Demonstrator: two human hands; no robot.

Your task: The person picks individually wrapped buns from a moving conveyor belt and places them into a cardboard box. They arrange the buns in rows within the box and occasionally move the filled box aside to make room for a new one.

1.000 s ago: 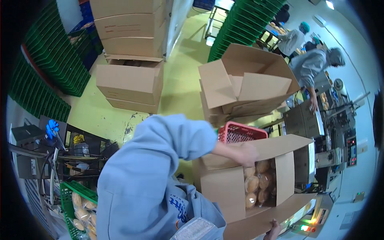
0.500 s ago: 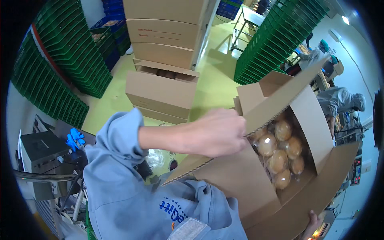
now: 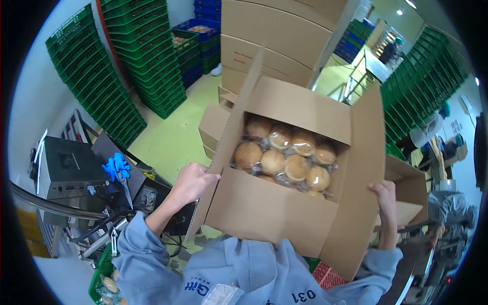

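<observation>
Before my body is an open cardboard box (image 3: 274, 211) with its flaps spread outward. Inside lie several round golden-brown buns (image 3: 273, 161) in clear plastic wrap. My left hand (image 3: 193, 184) pinches the edge of the left flap, thumb on its inner side. On the other side, my right hand (image 3: 385, 197) grips the edge of the right flap, its thumb on the inner face and the other fingers hidden behind. The box's underside is out of sight.
Tall stacks of green crates (image 3: 140, 56) stand at the far left, more green crates (image 3: 424, 76) at far right. Large closed cartons (image 3: 274, 40) are piled ahead. Left of me are a dark metal machine (image 3: 71, 165) and blue gloves (image 3: 117, 166). Another open carton (image 3: 406, 185) sits at right.
The box has swung from my right to in front of me and levelled. My left hand moved back left along with the left flap; my right hand came fully into view.
</observation>
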